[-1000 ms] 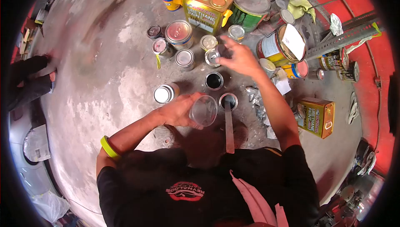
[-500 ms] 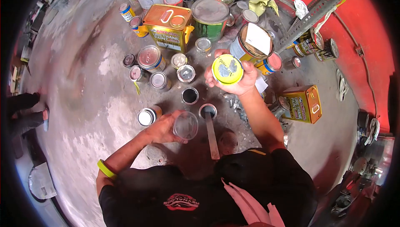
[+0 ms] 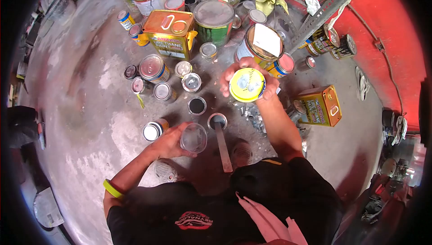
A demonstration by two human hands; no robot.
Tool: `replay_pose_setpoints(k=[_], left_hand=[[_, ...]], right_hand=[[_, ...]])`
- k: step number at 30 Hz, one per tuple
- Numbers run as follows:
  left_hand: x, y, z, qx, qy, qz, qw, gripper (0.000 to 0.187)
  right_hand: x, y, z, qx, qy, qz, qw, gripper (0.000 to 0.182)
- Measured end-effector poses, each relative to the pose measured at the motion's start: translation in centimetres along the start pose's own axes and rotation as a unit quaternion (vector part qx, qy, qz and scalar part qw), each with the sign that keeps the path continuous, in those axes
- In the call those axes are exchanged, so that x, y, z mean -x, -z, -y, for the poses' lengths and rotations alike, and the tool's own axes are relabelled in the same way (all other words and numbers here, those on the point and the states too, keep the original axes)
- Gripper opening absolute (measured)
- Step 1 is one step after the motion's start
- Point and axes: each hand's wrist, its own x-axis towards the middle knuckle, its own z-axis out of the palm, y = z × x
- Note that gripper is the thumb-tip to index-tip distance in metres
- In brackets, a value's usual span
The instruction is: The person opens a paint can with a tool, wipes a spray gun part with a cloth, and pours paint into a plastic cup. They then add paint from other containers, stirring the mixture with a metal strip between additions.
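Holding a clear plastic cup [image 3: 194,138] in the left hand [image 3: 169,141], above the concrete floor [image 3: 85,119]. Gripping a round yellow-topped container [image 3: 247,85] in the right hand [image 3: 269,87], spread around its sides, with its top toward the camera (dark lettering across it, hard to read, plus greyish patches). Just right of the cup, an open can [image 3: 213,120] with a flat stick [image 3: 223,152] leaning out over its near rim. Beyond that, a dark-filled can [image 3: 197,106], also open. Near the left hand, a white-topped can [image 3: 152,131]. Farther out, a gold tin [image 3: 170,46] marked urethane paint, beside a green bucket [image 3: 215,31]. Behind the right hand, a large can with white paper [image 3: 266,39] on top. Off to the right, well apart, a second gold tin [image 3: 318,110]. Around the left forearm, a yellow-green wristband [image 3: 112,189].
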Motion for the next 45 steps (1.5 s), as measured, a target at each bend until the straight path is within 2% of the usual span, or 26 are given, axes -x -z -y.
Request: replay_pose_setpoints(k=[3, 8, 11, 13, 14, 15, 17, 18, 19, 21, 23, 25, 26, 27, 30, 34, 36, 37, 39, 41, 43, 44, 45], left_hand=[[0.3, 0.1, 0.0, 0.001, -0.005, -0.005, 1.000, 0.099], [0.1, 0.0, 0.5, 0.007, -0.031, -0.009, 0.999, 0.095], [0.3, 0.1, 0.2, 0.012, -0.039, -0.008, 0.999, 0.092], [0.2, -0.3, 0.7, 0.016, -0.040, -0.009, 0.999, 0.091], [0.3, -0.3, 0.6, 0.017, -0.048, -0.007, 0.999, 0.090], [0.4, -0.2, 0.6, 0.020, -0.034, -0.014, 0.999, 0.090], [0.4, 0.1, 0.1, 0.012, -0.009, 0.008, 1.000, 0.092], [0.4, 0.2, 0.2, 0.021, -0.013, 0.000, 1.000, 0.092], [0.4, 0.2, 0.1, 0.022, -0.007, -0.002, 1.000, 0.092], [0.6, 0.3, -0.2, 0.031, -0.017, -0.027, 0.999, 0.092], [1.0, 0.2, -0.1, 0.035, -0.018, -0.034, 0.999, 0.091], [1.4, 0.3, -0.1, 0.039, -0.021, -0.045, 0.998, 0.091], [1.6, 0.4, -0.1, 0.041, -0.021, -0.045, 0.998, 0.090], [1.9, 0.5, -0.1, 0.042, -0.021, -0.046, 0.998, 0.090], [2.2, 0.5, -0.2, 0.043, -0.014, -0.051, 0.998, 0.090], [1.7, 1.0, -0.3, 0.052, -0.010, -0.028, 0.998, 0.092], [1.8, 0.8, 0.1, 0.066, -0.028, -0.037, 0.997, 0.094], [1.8, 0.6, 0.6, 0.077, -0.027, -0.025, 0.996, 0.094], [1.8, 0.5, 1.5, 0.030, -0.015, -0.072, 0.997, 0.096], [1.7, 0.5, 1.9, 0.028, 0.010, -0.064, 0.998, 0.099], [1.4, -0.1, 3.7, 0.041, 0.015, -0.109, 0.993, 0.102], [1.3, -0.2, 4.0, 0.041, 0.021, -0.109, 0.993, 0.102], [1.1, -0.3, 4.1, 0.045, 0.002, -0.150, 0.988, 0.101]], right_hand=[[0.9, 0.5, 1.3, 0.032, 0.020, -0.037, 0.999, 0.080], [1.1, 0.9, 3.0, 0.067, 0.023, 0.008, 0.997, 0.077], [1.1, 0.8, 2.6, 0.073, 0.008, -0.012, 0.997, 0.081], [1.0, 0.5, 2.9, 0.119, -0.100, -0.129, 0.979, 0.081], [0.1, 0.0, 2.9, 0.208, -0.197, -0.227, 0.931, 0.077], [-1.2, -0.3, 1.9, 0.366, -0.275, -0.261, 0.850, 0.074], [-1.4, 2.6, -1.8, 0.573, -0.334, -0.217, 0.717, 0.073], [-1.5, 3.8, -3.5, 0.669, -0.379, -0.176, 0.615, 0.071], [-1.5, 4.8, -5.6, 0.721, -0.374, -0.143, 0.566, 0.069], [-0.3, 7.6, -9.0, 0.761, -0.363, -0.082, 0.532, 0.067], [-0.6, 7.9, -10.6, 0.756, -0.363, -0.065, 0.541, 0.065], [-0.7, 8.1, -11.6, 0.775, -0.383, -0.060, 0.499, 0.066], [-0.9, 8.2, -11.9, 0.784, -0.390, -0.045, 0.481, 0.082], [-1.0, 8.4, -11.9, 0.783, -0.389, -0.041, 0.484, 0.082], [-0.7, 8.3, -11.7, 0.778, -0.411, -0.053, 0.472, 0.098], [-1.1, 6.5, -10.5, 0.772, -0.424, -0.071, 0.469, 0.096], [-0.2, 4.7, -9.4, 0.821, -0.313, -0.130, 0.460, 0.090], [0.7, 3.9, -8.2, 0.823, -0.283, -0.139, 0.473, 0.078], [3.2, 2.0, -5.1, 0.793, -0.309, -0.134, 0.507, 0.067], [5.8, -1.6, -3.0, 0.778, -0.384, -0.128, 0.481, 0.060], [10.0, -4.6, -3.1, 0.786, -0.389, -0.044, 0.479, 0.059], [10.1, -7.1, -3.6, 0.757, -0.402, -0.036, 0.515, 0.060], [10.1, -9.2, -4.3, 0.726, -0.414, -0.030, 0.549, 0.060]])
